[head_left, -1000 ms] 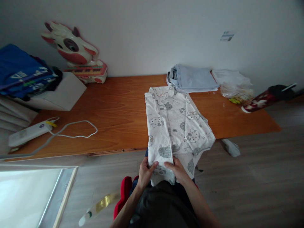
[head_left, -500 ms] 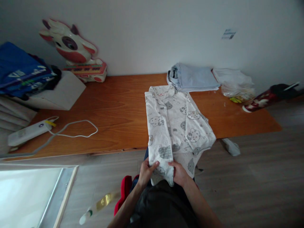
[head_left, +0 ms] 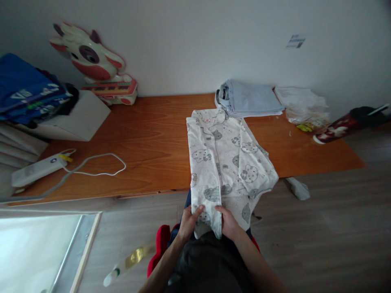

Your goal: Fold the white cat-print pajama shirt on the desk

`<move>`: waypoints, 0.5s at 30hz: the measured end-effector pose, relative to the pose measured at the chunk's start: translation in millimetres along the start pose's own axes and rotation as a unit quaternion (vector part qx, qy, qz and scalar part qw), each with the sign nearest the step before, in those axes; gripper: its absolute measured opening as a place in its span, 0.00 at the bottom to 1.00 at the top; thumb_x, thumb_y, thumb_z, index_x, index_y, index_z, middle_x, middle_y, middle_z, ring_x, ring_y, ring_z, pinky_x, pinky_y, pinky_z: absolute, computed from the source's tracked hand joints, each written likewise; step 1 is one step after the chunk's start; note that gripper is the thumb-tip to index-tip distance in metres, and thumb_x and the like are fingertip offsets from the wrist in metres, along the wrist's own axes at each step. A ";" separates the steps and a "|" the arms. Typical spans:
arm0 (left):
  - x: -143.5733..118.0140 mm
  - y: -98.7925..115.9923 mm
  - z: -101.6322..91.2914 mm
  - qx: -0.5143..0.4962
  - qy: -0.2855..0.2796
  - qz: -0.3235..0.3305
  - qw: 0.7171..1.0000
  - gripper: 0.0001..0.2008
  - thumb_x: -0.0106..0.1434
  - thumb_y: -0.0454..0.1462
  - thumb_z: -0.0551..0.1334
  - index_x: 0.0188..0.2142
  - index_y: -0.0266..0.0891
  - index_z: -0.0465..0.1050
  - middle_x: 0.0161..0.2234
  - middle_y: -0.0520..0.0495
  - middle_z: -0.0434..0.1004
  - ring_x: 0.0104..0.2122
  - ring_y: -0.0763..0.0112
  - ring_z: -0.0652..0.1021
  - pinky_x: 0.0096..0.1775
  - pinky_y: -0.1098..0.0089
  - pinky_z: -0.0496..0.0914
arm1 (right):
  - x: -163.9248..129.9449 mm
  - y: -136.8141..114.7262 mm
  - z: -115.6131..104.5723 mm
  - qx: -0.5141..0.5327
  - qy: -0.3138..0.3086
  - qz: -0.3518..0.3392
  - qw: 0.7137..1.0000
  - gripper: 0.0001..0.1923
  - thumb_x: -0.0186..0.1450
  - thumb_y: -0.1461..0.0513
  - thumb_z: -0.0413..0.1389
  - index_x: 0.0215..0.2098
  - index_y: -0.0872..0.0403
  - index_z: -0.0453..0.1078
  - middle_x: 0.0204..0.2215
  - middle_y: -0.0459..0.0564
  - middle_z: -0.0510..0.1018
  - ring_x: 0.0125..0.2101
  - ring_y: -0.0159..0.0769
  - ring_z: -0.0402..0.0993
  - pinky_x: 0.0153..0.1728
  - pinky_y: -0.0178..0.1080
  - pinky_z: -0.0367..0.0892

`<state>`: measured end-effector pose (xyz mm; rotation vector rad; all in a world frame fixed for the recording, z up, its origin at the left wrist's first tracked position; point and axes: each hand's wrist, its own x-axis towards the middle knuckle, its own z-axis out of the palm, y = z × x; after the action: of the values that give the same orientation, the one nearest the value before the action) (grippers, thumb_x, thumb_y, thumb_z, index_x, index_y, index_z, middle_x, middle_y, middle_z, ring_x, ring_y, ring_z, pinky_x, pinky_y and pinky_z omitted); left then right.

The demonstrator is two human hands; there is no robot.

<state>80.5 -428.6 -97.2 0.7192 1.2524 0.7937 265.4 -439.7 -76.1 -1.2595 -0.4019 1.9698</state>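
Note:
A white shirt printed with grey cartoon cat heads lies partly on the wooden table, collar toward the wall, its lower part hanging over the front edge toward me. Its left front panel is folded inward in a long strip. My left hand pinches the strip's left edge near the hem, thumb on top. On the strip's right edge, my right hand grips the cloth the same way. The fingers under the cloth are hidden. The right side of the shirt spreads loosely, its sleeve bunched.
Folded light-blue clothing lies behind the collar, beside a clear plastic bag and a dark red tumbler. Leftward are a cow toy keyboard, a white box and a power strip with its cable. A bottle is on the floor.
My right hand has shifted slightly left with the strip's right edge. My left hand keeps its grip in nearly the same place.

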 end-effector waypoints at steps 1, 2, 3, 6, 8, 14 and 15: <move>1.1 -0.4 -0.8 0.013 0.012 0.007 1.000 0.27 0.62 0.57 0.73 0.40 0.32 0.83 0.34 0.41 0.86 0.32 0.63 0.81 0.35 0.69 0.73 | -0.1 -2.6 0.3 -0.029 0.022 -0.034 0.999 0.24 0.65 0.46 0.58 0.49 0.52 0.79 0.42 0.58 0.88 0.49 0.54 0.85 0.50 0.52 0.79; 2.3 -1.2 -1.2 0.027 0.027 0.013 0.999 0.26 0.62 0.56 0.73 0.38 0.32 0.83 0.33 0.42 0.85 0.31 0.63 0.80 0.34 0.69 0.73 | -0.7 -5.4 0.2 -0.070 0.047 -0.080 0.993 0.24 0.65 0.46 0.59 0.52 0.51 0.78 0.46 0.57 0.87 0.51 0.53 0.84 0.53 0.51 0.78; 3.4 -2.1 -1.3 0.039 0.041 0.016 0.998 0.26 0.62 0.56 0.73 0.37 0.32 0.82 0.31 0.43 0.84 0.30 0.64 0.80 0.33 0.70 0.72 | -1.9 -8.0 -0.2 -0.121 0.070 -0.131 0.981 0.26 0.65 0.46 0.61 0.55 0.50 0.77 0.50 0.56 0.86 0.54 0.52 0.82 0.56 0.50 0.76; 5.2 -5.0 1.4 0.056 0.068 0.024 0.996 0.26 0.62 0.56 0.74 0.36 0.33 0.82 0.30 0.44 0.84 0.29 0.65 0.79 0.32 0.70 0.71 | -7.3 -13.1 -3.7 -0.295 0.109 -0.227 0.922 0.23 0.71 0.46 0.59 0.56 0.51 0.77 0.52 0.57 0.85 0.54 0.51 0.81 0.57 0.47 0.73; 4.8 -5.9 4.7 0.051 0.077 0.022 0.996 0.26 0.60 0.57 0.75 0.35 0.33 0.82 0.30 0.44 0.84 0.28 0.64 0.79 0.31 0.69 0.72 | -10.2 -14.3 -6.9 -0.385 0.132 -0.230 0.884 0.20 0.74 0.47 0.54 0.49 0.52 0.78 0.44 0.58 0.87 0.46 0.51 0.83 0.51 0.46 0.75; -4.8 -8.7 5.3 0.043 0.048 0.017 0.998 0.27 0.60 0.57 0.74 0.42 0.33 0.85 0.36 0.41 0.87 0.34 0.58 0.83 0.36 0.66 0.76 | -12.2 -21.8 -11.9 -0.422 0.139 -0.228 0.866 0.15 0.75 0.53 0.52 0.50 0.51 0.75 0.42 0.55 0.86 0.44 0.48 0.84 0.46 0.43 0.75; -7.5 -10.5 2.8 0.050 0.031 0.012 0.998 0.28 0.60 0.56 0.74 0.43 0.33 0.85 0.38 0.40 0.87 0.35 0.57 0.83 0.37 0.66 0.77 | -12.3 -23.4 -12.4 -0.420 0.133 -0.228 0.868 0.14 0.74 0.53 0.54 0.52 0.51 0.74 0.43 0.55 0.86 0.43 0.47 0.84 0.46 0.42 0.75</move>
<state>83.6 -440.7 -101.5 0.7965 1.3485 0.7835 289.0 -434.7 -59.7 -1.7167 -1.3740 1.1883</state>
